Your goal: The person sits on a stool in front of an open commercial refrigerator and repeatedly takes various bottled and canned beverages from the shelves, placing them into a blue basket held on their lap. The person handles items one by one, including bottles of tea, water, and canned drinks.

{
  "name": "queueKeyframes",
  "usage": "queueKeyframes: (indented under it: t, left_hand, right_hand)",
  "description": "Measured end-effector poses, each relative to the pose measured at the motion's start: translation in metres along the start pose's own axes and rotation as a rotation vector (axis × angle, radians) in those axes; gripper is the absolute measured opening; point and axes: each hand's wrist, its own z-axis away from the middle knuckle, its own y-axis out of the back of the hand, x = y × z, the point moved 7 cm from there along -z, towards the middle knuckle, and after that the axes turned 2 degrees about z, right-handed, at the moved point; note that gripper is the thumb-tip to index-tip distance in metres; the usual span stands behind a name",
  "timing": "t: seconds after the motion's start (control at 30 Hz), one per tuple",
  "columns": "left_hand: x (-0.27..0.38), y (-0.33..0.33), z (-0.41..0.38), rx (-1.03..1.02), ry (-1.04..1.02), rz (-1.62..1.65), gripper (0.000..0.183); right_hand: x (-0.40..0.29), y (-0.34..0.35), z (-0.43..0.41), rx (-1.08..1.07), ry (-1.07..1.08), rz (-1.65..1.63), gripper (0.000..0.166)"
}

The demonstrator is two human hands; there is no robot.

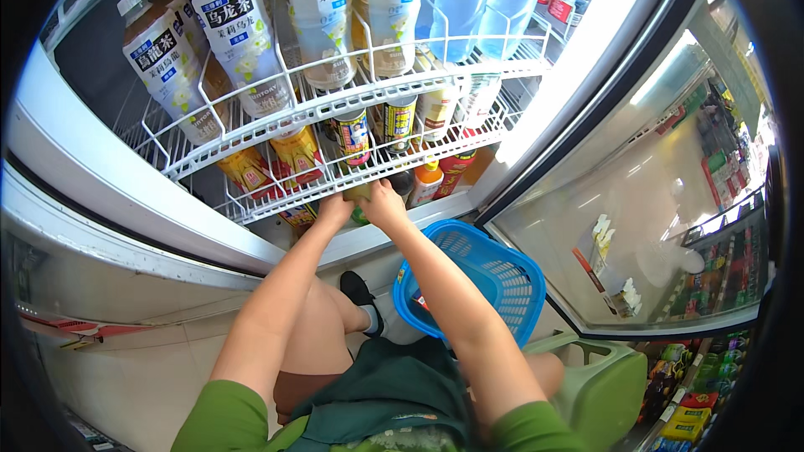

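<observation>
My left hand [335, 208] and my right hand [384, 199] reach low into a drinks fridge, under the front edge of the lower wire shelf [301, 198]. Between them is a yellow-green bottle [358, 193], which both hands grip from its two sides. Most of that bottle and my fingertips are hidden by the shelf and the hands. Close to my right hand stand a dark-topped bottle [402, 182], a white bottle with an orange cap [427, 182] and a red container [455, 171]. A yellow-and-black package [298, 215] lies left of my left hand.
Tea bottles [235, 37] fill the upper wire shelf [352, 97]; cans [352, 138] and red-yellow cartons [296, 154] stand below. A blue plastic basket [534, 282] rests on the floor by my right arm. The glass door [628, 201] is swung open rightward, above a green stool [603, 389].
</observation>
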Motion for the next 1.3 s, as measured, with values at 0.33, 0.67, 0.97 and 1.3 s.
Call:
queueKeyframes:
  t: [0.33, 0.67, 0.97, 1.3]
  left_hand:
    - [0.006, -0.006, 0.019, 0.072, -0.136, 0.02, 0.049]
    - [0.074, -0.004, 0.075, 0.114, -0.393, -0.097, 0.03]
    - [0.163, 0.015, 0.149, 0.158, -0.621, 0.085, 0.037]
    - [0.221, -0.069, 0.188, -0.065, -0.657, 0.218, 0.029]
  right_hand:
    - [-0.016, -0.002, -0.001, 0.053, 0.001, 0.074, 0.038]
    - [-0.007, 0.017, 0.042, 0.183, 0.162, 0.038, 0.022]
    - [-0.037, 0.127, 0.113, 0.26, 0.26, 0.082, 0.023]
    - [0.036, 0.185, 0.178, 0.279, 0.063, 0.245, 0.024]
